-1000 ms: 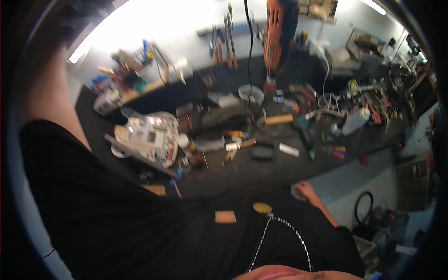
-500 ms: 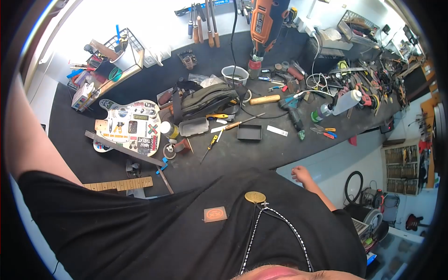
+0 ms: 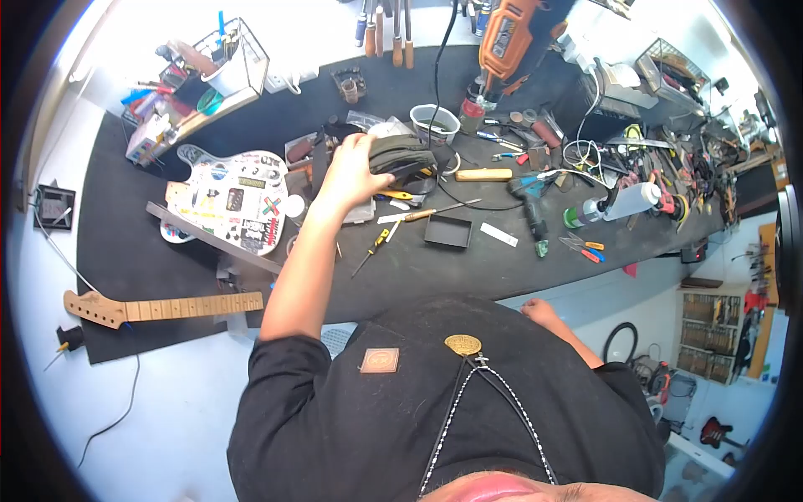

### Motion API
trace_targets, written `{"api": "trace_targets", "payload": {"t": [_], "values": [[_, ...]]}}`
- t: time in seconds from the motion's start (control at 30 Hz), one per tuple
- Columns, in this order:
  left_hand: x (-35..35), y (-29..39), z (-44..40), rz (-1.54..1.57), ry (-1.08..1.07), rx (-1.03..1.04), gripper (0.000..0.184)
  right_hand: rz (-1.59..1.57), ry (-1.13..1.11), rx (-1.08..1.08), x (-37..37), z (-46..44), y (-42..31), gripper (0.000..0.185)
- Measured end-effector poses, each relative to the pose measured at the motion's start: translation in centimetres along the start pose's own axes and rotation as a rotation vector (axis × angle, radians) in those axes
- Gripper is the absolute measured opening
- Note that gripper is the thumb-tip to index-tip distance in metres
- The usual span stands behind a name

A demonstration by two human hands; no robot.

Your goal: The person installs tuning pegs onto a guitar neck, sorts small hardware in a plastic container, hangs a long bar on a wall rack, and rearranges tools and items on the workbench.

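Observation:
My left hand [image 3: 351,174] reaches over the bench and grips a dark green zippered bag [image 3: 401,157], thumb on the near side and fingers over its top. Under and beside the bag lie a yellow-handled tool [image 3: 395,195] and a grey plastic tray [image 3: 361,212], partly hidden by my wrist. My right hand [image 3: 535,309] hangs low beside the bench's front edge, its fingers curled closed, with nothing visible in them. Left of my forearm lies a sticker-covered white guitar body [image 3: 226,197]. A maple guitar neck [image 3: 167,309] rests along the near left edge.
An orange power tool [image 3: 510,42] hangs above the bench. A black open box [image 3: 448,232], a yellow screwdriver [image 3: 376,243], a teal cordless drill [image 3: 529,209] and pliers [image 3: 585,248] lie right of my left arm. Hand tools crowd the right end.
My left hand has swung in from the far left, over the bench, and taken hold of the bag. The view has shifted, showing the whole guitar neck. My right hand stays low.

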State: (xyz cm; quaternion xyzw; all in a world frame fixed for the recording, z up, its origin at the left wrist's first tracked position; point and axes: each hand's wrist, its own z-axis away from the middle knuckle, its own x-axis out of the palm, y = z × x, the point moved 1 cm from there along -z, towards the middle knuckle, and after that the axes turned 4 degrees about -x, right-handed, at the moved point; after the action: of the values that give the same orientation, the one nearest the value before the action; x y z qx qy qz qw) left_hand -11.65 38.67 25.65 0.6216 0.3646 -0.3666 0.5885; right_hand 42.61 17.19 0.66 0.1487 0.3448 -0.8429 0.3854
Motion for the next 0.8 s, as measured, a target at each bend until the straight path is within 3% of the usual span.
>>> {"api": "trace_targets", "payload": {"t": [0.07, 0.1, 0.17, 0.23, 0.27, 0.3, 0.37, 0.47, 0.57, 0.6, 0.63, 0.7, 0.8], "values": [[3.5, -2.1, -1.2, -0.283, -0.178, -0.32, 0.124, -0.014, 0.022, 0.016, -1.2, 1.4, -0.6, 0.03], [5.2, -3.4, -1.4, -0.4, -0.215, -0.298, 0.122, -0.046, 0.027, 0.01, -1.5, 1.4, 0.5, 0.031], [7.2, -6.0, -2.3, -0.497, -0.198, -0.217, 0.079, -0.056, 0.049, 0.007, -1.9, 1.8, 0.9, 0.031], [10.0, -9.2, -4.5, -0.383, -0.082, -0.187, 0.032, -0.033, 0.1, -0.01, -1.9, 2.2, 2.8, 0.03], [9.7, -9.2, -4.7, -0.342, 0.059, -0.126, 0.024, -0.026, 0.126, -0.033, -1.6, 1.6, 4.9, 0.03], [9.1, -8.7, -4.8, -0.301, 0.196, -0.058, 0.022, -0.017, 0.132, -0.036, -1.5, 1.6, 6.8, 0.03], [7.3, -8.1, -6.3, -0.311, 0.189, -0.089, 0.022, 0.016, 0.107, -0.022, -1.3, 1.5, 7.8, 0.03], [4.2, -6.0, -5.5, -0.281, 0.514, 0.079, 0.017, 0.07, 0.051, -0.001, -1.6, 1.8, 7.8, 0.03], [0.6, -3.6, -3.2, -0.268, 0.537, 0.104, 0.016, 0.121, -0.002, -0.008, -2.2, 1.6, 6.7, 0.03], [-0.4, -3.1, -2.1, -0.24, 0.451, 0.073, 0.019, 0.137, -0.016, -0.011, -2.4, 1.4, 6.3, 0.03], [-0.5, -2.9, -1.1, -0.124, 0.592, 0.173, 0.02, 0.154, -0.027, -0.017, -3.0, 1.1, 5.9, 0.03], [-1.4, -1.3, 1.3, -0.02, 0.494, 0.129, 0.019, 0.188, -0.047, -0.041, -4.2, 0.5, 3.8, 0.03], [-1.0, 1.2, 4.8, 0.128, 0.522, 0.237, 0.02, 0.211, -0.078, -0.059, -6.0, -1.3, -0.6, 0.03]]}}
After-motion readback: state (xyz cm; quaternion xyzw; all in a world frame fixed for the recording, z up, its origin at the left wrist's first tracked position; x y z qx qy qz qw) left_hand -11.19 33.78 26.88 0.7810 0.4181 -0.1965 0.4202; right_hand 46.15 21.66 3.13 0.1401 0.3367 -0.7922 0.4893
